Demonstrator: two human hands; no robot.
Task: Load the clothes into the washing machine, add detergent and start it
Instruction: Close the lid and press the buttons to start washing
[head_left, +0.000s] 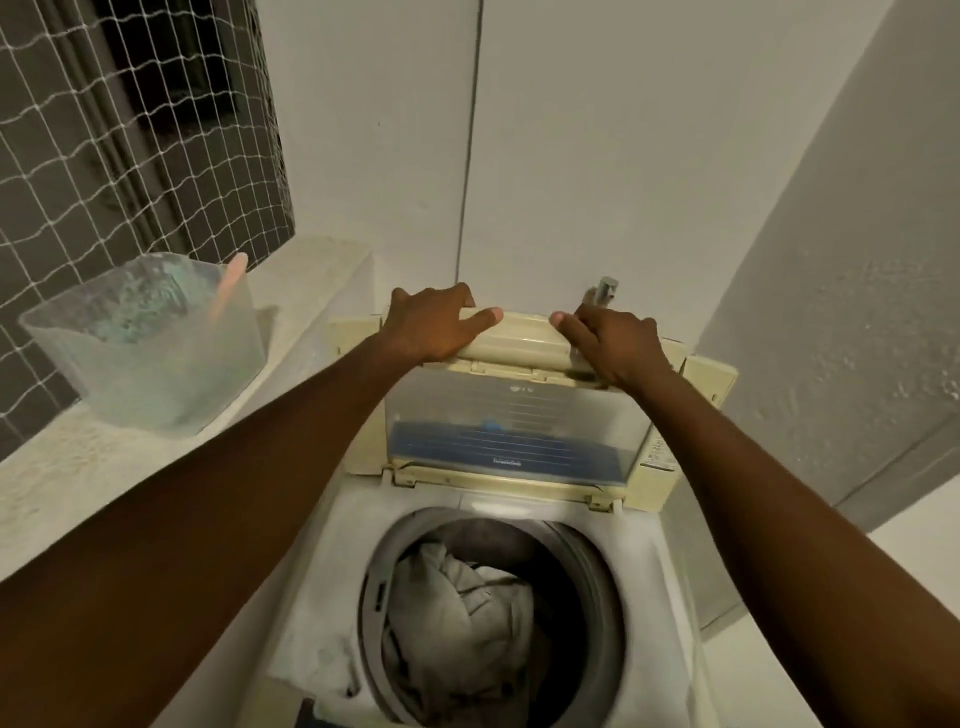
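Observation:
A white top-loading washing machine (322, 566) stands below me with its drum open. Grey clothes (457, 613) lie bunched inside the drum. The folding lid (519, 415), cream-framed with a clear and blue panel, stands raised at the back. My left hand (434, 325) grips the lid's top edge on the left. My right hand (610, 340) grips the same edge on the right. Both arms reach forward over the drum.
A clear plastic tub (150, 353) with a pink scoop (228, 283) stands on the concrete ledge (62, 467) at left. A netted window (130, 119) is behind it. A metal tap (602, 291) sticks out of the white wall behind the lid. A grey wall closes the right.

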